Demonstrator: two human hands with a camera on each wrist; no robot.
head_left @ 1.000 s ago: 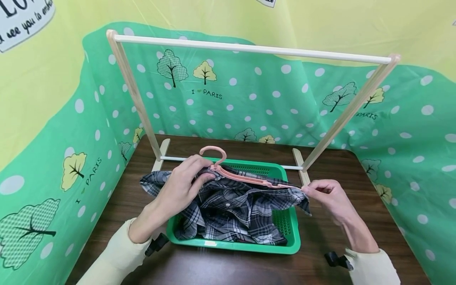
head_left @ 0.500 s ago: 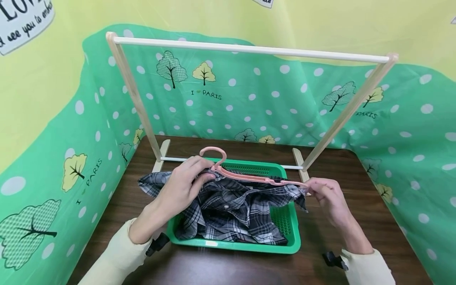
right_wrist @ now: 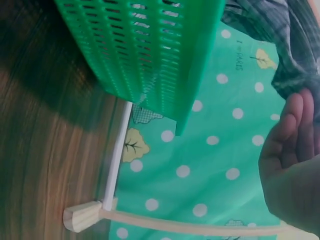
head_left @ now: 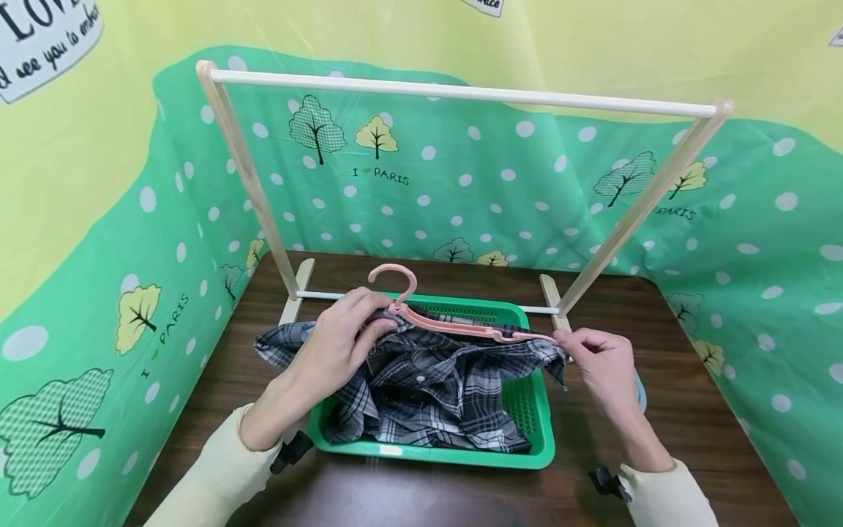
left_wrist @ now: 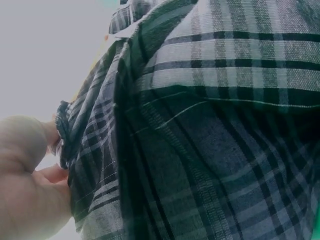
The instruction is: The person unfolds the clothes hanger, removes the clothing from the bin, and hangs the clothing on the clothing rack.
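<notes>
A black, grey and white plaid shirt (head_left: 421, 380) hangs bunched over a green basket (head_left: 435, 455), its lower part inside. A pink clothes hanger (head_left: 454, 326) lies along the shirt's top edge, its hook pointing up. My left hand (head_left: 342, 333) pinches the cloth and hanger together just below the hook. In the left wrist view, the left thumb and fingers (left_wrist: 25, 185) hold gathered plaid cloth. My right hand (head_left: 599, 359) pinches at the hanger's right end, beside the shirt's shoulder; in the right wrist view its fingertips touch the cloth. Its exact hold is partly hidden.
Behind the basket stands a wooden rack with a white top rail (head_left: 461, 91) and a white lower bar (head_left: 540, 310). A pale blue edge (head_left: 640, 391) shows behind my right wrist. Patterned green and yellow cloth surrounds the dark wooden table (head_left: 685, 410).
My right hand first shifted slightly right, then moved back left along the hanger's right end. The shirt's back edge dropped, then rose again behind the hanger. My left hand stayed in place.
</notes>
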